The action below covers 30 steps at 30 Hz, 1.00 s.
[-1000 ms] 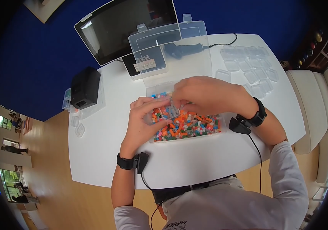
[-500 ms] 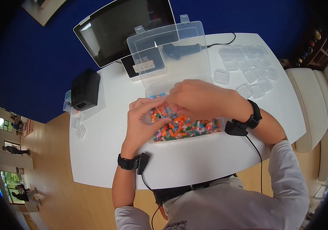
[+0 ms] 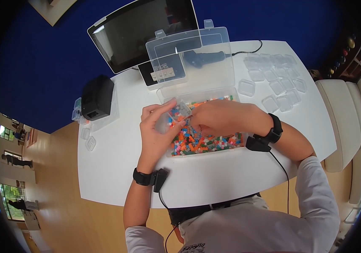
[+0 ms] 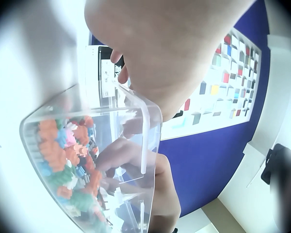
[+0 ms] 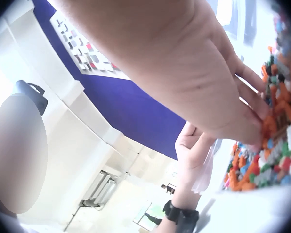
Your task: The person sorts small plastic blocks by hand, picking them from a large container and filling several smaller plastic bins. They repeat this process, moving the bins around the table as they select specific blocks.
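Observation:
My left hand grips a small clear plastic box between thumb and fingers, over the left part of a large clear container. A few small pieces show inside the little box. Multicoloured small building bricks, many of them orange, fill the large container. Just right of the small box, my right hand reaches down with its fingertips among the bricks. In the right wrist view those fingers look nearly straight, their tips partly hidden in the pile. Through the container's clear wall the bricks show in the left wrist view.
The container's hinged lid stands upright behind it, before a monitor and a dark handheld device. Several clear small boxes lie at the back right. A black machine and more small clear pieces stand left.
My right hand has moved from beside the small box down and rightward into the bricks. The small box, still in my left hand, is now more tilted and in fuller view.

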Each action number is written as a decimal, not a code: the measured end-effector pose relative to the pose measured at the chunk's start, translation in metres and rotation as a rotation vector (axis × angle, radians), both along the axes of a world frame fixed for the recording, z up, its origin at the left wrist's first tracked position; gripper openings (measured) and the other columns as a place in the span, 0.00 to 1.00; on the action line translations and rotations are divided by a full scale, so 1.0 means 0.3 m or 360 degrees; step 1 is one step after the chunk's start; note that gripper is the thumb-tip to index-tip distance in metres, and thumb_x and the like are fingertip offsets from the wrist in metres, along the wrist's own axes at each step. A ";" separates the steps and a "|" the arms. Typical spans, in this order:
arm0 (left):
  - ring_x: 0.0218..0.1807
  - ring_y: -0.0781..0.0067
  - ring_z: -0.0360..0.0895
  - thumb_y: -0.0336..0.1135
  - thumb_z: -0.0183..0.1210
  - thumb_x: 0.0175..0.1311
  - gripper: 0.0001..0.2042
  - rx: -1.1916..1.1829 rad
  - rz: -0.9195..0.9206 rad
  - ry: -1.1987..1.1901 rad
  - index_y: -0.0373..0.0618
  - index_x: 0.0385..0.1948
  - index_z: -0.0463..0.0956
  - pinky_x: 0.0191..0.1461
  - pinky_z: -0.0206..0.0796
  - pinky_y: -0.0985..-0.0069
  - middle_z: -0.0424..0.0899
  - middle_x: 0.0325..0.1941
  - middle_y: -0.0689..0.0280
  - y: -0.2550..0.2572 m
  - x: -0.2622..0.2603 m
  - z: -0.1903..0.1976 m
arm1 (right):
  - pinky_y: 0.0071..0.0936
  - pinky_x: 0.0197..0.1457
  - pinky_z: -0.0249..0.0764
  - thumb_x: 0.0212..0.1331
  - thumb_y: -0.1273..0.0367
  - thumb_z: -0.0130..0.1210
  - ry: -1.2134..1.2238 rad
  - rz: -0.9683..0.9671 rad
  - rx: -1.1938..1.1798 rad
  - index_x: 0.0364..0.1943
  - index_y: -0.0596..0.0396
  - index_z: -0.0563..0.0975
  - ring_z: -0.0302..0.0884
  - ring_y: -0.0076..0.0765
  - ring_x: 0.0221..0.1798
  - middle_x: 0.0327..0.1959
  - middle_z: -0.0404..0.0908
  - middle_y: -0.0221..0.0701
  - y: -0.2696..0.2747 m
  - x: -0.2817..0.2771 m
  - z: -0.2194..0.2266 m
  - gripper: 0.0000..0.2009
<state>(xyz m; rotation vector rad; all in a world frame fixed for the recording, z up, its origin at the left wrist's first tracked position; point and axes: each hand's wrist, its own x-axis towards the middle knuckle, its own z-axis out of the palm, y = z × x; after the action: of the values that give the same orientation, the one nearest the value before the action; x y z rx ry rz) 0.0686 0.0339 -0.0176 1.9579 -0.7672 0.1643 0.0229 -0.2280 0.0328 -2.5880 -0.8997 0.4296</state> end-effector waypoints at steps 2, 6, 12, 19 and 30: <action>0.68 0.66 0.79 0.29 0.86 0.58 0.32 0.0037 -0.0048 -0.0057 0.54 0.69 0.92 0.81 0.68 0.63 0.85 0.61 0.65 0.004 0.005 -0.005 | 0.45 0.56 0.83 0.71 0.68 0.71 0.0092 -0.0145 0.0098 0.43 0.53 0.88 0.89 0.47 0.52 0.45 0.89 0.34 -0.021 -0.003 0.030 0.05; 0.68 0.64 0.79 0.29 0.86 0.56 0.33 0.0113 -0.0083 -0.0132 0.53 0.68 0.92 0.80 0.69 0.62 0.85 0.64 0.65 0.010 0.011 0.000 | 0.46 0.47 0.84 0.67 0.70 0.68 -0.0312 -0.0167 0.0247 0.38 0.54 0.87 0.92 0.51 0.43 0.38 0.91 0.38 -0.022 -0.005 0.059 0.03; 0.69 0.61 0.77 0.32 0.87 0.54 0.37 0.0308 -0.0082 -0.0196 0.54 0.72 0.87 0.77 0.65 0.60 0.89 0.66 0.63 0.015 0.010 0.006 | 0.48 0.49 0.85 0.68 0.68 0.72 -0.0654 -0.0427 0.0531 0.47 0.56 0.86 0.92 0.54 0.43 0.38 0.92 0.38 -0.004 0.000 0.065 0.09; 0.70 0.65 0.85 0.27 0.85 0.59 0.50 -0.0371 -0.0203 0.0123 0.43 0.85 0.63 0.85 0.65 0.58 0.93 0.67 0.53 -0.026 -0.026 0.043 | 0.44 0.61 0.86 0.67 0.65 0.78 -0.0721 -0.0365 0.0717 0.77 0.50 0.73 0.87 0.52 0.64 0.73 0.79 0.43 -0.031 -0.001 0.090 0.36; 0.67 0.67 0.87 0.26 0.81 0.68 0.20 -0.0576 -0.0238 0.0202 0.36 0.59 0.87 0.79 0.72 0.64 0.94 0.60 0.57 0.017 0.000 -0.008 | 0.44 0.71 0.83 0.61 0.67 0.81 -0.0943 -0.0011 0.0682 0.66 0.54 0.80 0.81 0.52 0.69 0.67 0.80 0.39 0.005 0.010 0.044 0.30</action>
<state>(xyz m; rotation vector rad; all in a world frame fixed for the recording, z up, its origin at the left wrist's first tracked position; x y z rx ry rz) 0.0685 0.0389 -0.0200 1.5483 -0.7402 0.0810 0.0260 -0.2264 0.0461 -2.3258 -1.0225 -0.5142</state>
